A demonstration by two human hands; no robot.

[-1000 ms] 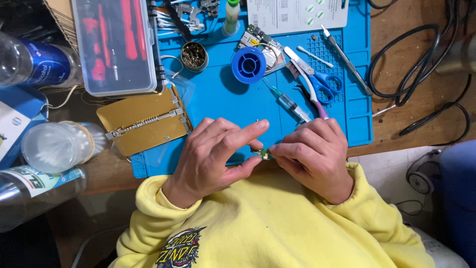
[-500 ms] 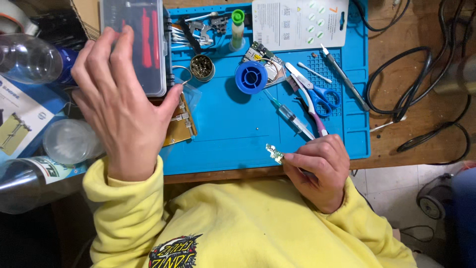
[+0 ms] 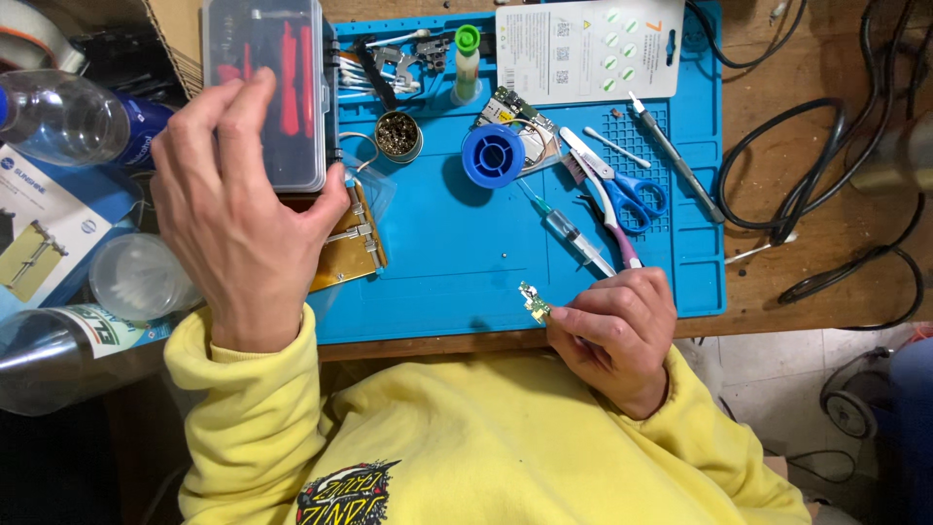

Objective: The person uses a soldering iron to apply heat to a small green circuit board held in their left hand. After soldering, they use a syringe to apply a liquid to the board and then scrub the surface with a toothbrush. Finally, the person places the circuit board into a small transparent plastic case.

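On the blue mat's (image 3: 437, 282) near edge, the right hand (image 3: 612, 335) pinches a small circuit board (image 3: 533, 303) while the left hand (image 3: 238, 209), fingers spread, hovers by the clear tool case (image 3: 264, 92) at its far-left corner, seemingly fetching a tool.

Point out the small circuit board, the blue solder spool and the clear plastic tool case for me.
small circuit board (image 3: 533, 303), head view, on its middle, above the right hand's fingertips.
blue solder spool (image 3: 493, 156), head view, on its hub.
clear plastic tool case (image 3: 292, 58), head view, on its lid.

I see a bright blue mat (image 3: 447, 272) on the brown wooden bench (image 3: 826, 262). Above the mat's middle sits a blue spool (image 3: 493, 156); right of it, blue-handled scissors (image 3: 632, 194). My sleeves (image 3: 243, 389) are yellow; the case (image 3: 264, 87) is clear with red tools.
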